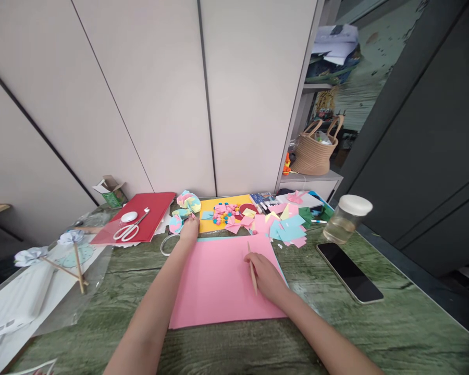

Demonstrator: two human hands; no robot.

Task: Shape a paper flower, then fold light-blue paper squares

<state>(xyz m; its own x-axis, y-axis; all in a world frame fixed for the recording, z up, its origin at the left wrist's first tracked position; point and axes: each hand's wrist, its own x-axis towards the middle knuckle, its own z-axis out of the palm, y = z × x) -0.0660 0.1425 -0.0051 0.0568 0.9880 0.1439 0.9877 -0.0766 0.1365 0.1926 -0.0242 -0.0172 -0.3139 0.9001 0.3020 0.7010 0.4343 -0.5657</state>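
My right hand (264,273) is closed around a thin, pale wooden stick (253,276) with a pointed tip, held over a pink sheet of paper (219,281). Stretched forward past the sheet's far left corner, my left hand (190,229) is at a group of folded paper flowers (188,201) in pink, yellow and blue. Its fingers are bent, and what they hold, if anything, is hidden. Right beside that wrist lies a roll of white tape (168,245). Under the pink sheet, a blue edge shows.
Beads (226,212) lie on yellow paper (208,226), beside cut paper pieces (287,229). White scissors (131,230) rest on a red folder (150,208). At right are a phone (349,272) and a lidded jar (342,224); at left, paper flowers on sticks (78,265) and a power strip (21,302).
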